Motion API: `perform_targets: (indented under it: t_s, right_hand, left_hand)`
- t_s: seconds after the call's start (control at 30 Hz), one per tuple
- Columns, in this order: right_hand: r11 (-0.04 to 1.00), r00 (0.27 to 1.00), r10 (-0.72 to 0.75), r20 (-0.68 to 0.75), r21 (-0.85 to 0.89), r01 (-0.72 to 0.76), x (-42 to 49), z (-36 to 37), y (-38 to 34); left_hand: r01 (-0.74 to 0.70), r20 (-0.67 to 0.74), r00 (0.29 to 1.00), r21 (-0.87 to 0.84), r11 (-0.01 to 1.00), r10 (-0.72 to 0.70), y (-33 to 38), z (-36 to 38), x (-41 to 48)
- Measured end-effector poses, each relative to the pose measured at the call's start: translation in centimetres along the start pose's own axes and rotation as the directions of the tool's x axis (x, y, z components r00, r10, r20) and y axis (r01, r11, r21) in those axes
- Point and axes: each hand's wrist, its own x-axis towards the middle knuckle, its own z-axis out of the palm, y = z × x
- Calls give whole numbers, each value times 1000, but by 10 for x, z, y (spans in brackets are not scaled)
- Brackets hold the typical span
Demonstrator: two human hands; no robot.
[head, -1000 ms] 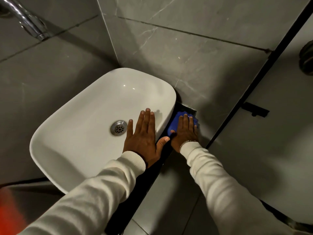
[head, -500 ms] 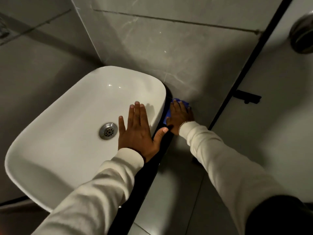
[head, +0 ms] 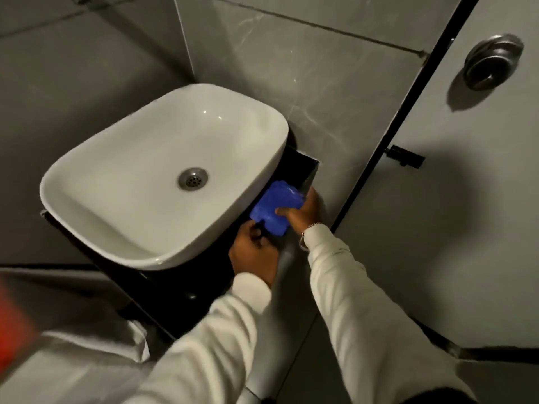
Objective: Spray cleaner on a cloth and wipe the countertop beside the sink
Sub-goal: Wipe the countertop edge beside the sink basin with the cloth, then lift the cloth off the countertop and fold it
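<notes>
A blue cloth point(head: 275, 205) is over the narrow black countertop point(head: 303, 167), in the gap between the white basin point(head: 122, 158) and the grey tiled wall. My right hand point(head: 303, 212) grips the cloth's right edge, thumb on top. My left hand point(head: 253, 250) is just below, with its curled fingers at the cloth's lower left corner, under the basin's right rim. Both arms wear cream sleeves. No spray bottle is in view.
A grey door with a round metal knob point(head: 493, 61) and a black latch point(head: 405, 156) stands right of a black frame strip point(head: 388, 158). The drain point(head: 193, 177) is mid-basin. White fabric point(head: 96, 342) and a red blur point(head: 11, 330) lie at lower left.
My left hand has come off the basin's inside and gone down to the cloth. My right hand no longer presses flat on the cloth; it now grips its edge, nearer to me.
</notes>
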Motion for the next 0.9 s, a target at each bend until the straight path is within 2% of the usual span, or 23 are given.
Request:
perform_targets:
  t_s: [0.07, 0.13, 0.2, 0.33, 0.47, 0.5, 0.6, 0.67, 0.73, 0.8, 0.9]
  right_hand:
    - [980, 992, 119, 51, 154, -125, -6, 1, 8]
    - [986, 990, 122, 72, 105, -129, -24, 0, 13]
    - [988, 987, 117, 114, 85, -127, -47, -4, 14]
    - [917, 930, 165, 328, 295, -267, -99, -16, 8]
    - [933, 850, 155, 503, 209, -293, -160, -6, -3]
    - [935, 826, 175, 535, 173, -310, -174, 5, -6]
    - [949, 792, 227, 567, 55, -311, -202, 37, -17]
    - [962, 742, 260, 619, -97, -256, -226, 75, -30]
    - [974, 712, 222, 666, -185, -130, -249, 112, -42]
    - [981, 648, 179, 741, -187, -57, -282, 166, -50]
    - [984, 576, 133, 807, -179, 24, -320, 238, -57]
  left_hand:
    - [176, 137, 976, -44, 983, -169, 7, 7, 27]
    - [367, 296, 903, -150, 918, -312, 9, 6, 41]
    - [496, 403, 829, -210, 842, -388, 5, -2, 39]
    - [614, 416, 772, -290, 734, -481, -12, -30, 19]
    - [662, 457, 747, -432, 613, -484, -40, -85, -18]
    - [632, 442, 774, -484, 606, -454, -51, -105, -27]
    - [502, 321, 865, -541, 675, -387, -70, -161, -44]
    - [407, 181, 908, -590, 698, -377, -84, -213, -51]
    - [318, 57, 933, -590, 742, -355, -90, -257, -54]
    - [242, -118, 923, -563, 791, -366, -105, -313, -60]
    - [180, -334, 852, -535, 825, -403, -128, -381, -65]
